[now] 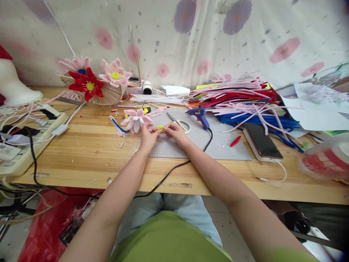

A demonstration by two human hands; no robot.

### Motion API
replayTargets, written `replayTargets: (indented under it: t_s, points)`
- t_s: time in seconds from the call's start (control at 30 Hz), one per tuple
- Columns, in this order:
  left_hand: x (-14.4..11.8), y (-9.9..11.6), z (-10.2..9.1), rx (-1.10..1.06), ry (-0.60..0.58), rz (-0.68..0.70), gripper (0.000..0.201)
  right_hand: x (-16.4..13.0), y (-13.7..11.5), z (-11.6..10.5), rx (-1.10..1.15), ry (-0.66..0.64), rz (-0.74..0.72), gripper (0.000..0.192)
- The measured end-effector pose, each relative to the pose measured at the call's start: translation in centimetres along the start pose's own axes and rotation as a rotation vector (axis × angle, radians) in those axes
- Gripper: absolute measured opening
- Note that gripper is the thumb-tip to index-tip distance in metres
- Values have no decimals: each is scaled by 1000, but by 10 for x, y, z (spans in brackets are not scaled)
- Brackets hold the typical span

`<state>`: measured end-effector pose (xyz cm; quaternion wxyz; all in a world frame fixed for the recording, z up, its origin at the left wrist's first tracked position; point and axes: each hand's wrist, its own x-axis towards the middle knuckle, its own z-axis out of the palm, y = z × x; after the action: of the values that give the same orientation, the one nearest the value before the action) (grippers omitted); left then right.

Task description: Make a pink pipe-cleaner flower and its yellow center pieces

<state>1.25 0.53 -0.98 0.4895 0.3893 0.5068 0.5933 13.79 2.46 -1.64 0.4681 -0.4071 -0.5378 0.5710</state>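
- Both hands meet over the near-left part of the grey gridded cutting mat (218, 143); the left hand (148, 135) and right hand (176, 133) pinch a small round yellow fuzzy disc (160, 127) between their fingertips, just above the mat.
- The disc is small and the grip is fingertips only, so it could slip out and land among the scraps on the wooden worktop (89, 153).
- The blue hot-glue gun (200, 116) stands just right of the hands on the mat; a stray wrist could touch its nozzle and burn.
- Its black cord (174, 169) runs under the right forearm, so a tug might topple the gun.
- The open silver scissors (178, 122) lie just behind the right hand, near enough to nick a knuckle.
- The pink fuzzy-wire flower (135, 120), left of the mat, could be brushed off shape.
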Motion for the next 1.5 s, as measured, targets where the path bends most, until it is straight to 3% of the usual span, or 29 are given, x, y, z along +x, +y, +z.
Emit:
replayTargets:
  t_s: [0.37, 0.53, 0.73, 1.13, 1.5]
  points:
    - [-1, 4, -2, 60, -138, 62, 57, 2, -2, -2, 2, -2, 20, 38]
    - [-3, 5, -1, 48, -121, 34, 57, 3, 2, -1, -76, 56, -4, 35]
    - [-3, 10, 1, -13, -84, -99, 45, 2, 3, 0, -73, 89, -12, 34]
    - [-5, 8, 1, -21, -51, -62, 53, 3, 6, 2, -130, 118, -15, 30]
    - [2, 8, -5, -42, -99, -158, 49, 6, 14, 0, -220, 124, -62, 20]
